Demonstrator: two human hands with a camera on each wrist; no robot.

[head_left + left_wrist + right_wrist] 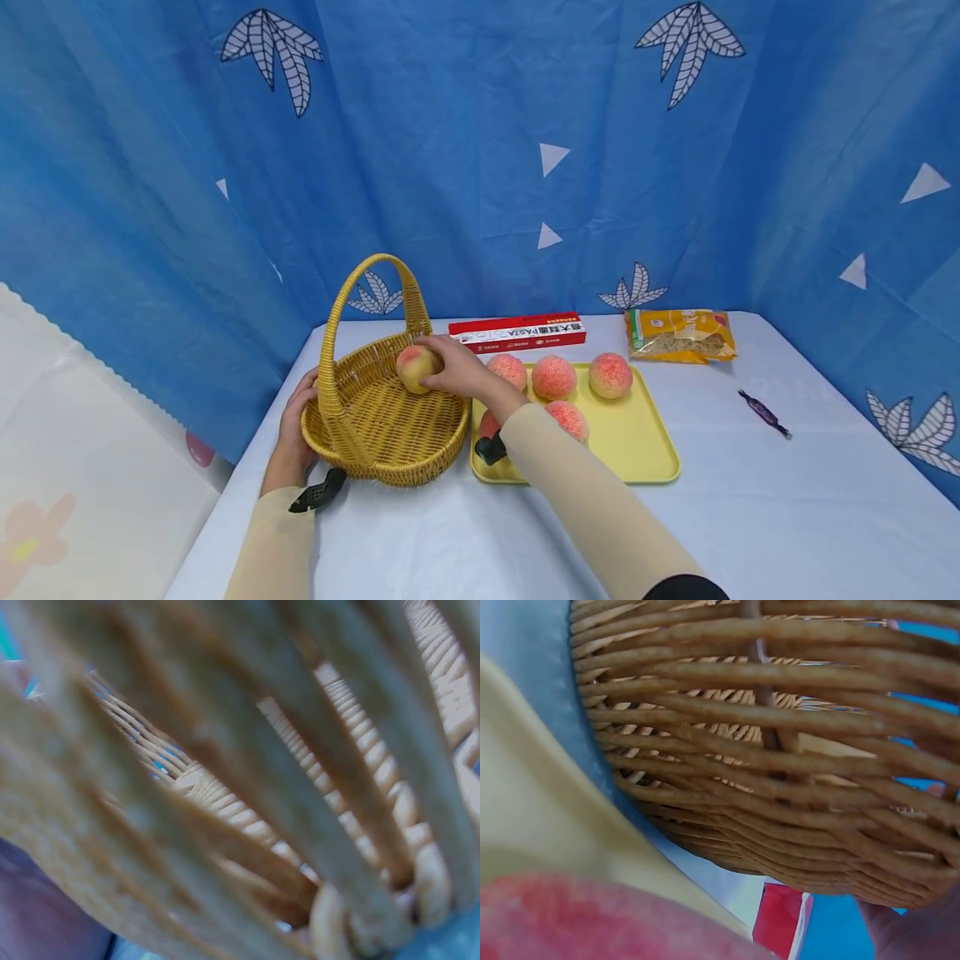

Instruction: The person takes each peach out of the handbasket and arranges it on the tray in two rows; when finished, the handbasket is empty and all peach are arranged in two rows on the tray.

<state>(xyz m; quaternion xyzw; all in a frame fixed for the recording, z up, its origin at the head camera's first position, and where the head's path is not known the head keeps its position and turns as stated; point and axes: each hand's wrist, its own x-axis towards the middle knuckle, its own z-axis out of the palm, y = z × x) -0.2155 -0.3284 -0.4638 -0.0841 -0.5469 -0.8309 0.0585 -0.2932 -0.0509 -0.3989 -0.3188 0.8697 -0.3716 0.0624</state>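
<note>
My right hand (459, 367) pinches a yellow-and-pink peach (416, 369) over the inside of a woven wicker basket (397, 467), reaching across its right rim. On the opposite side, my left hand (292, 421) grips the basket's left rim. The tall arched handle (330, 350) stands upright between the hands. Blurred wicker slats (247, 772) fill the left wrist view. In the right wrist view the basket's side wall (780, 757) hides the held peach, and part of the right hand (922, 934) shows at the lower right.
Right of the basket lies a yellow tray (630, 450) with several pink peaches (554, 377), partly covered by the right forearm. Behind are a red pasta box (517, 333) and an orange pasta bag (681, 336). A small dark wrapped candy (764, 413) lies at the right.
</note>
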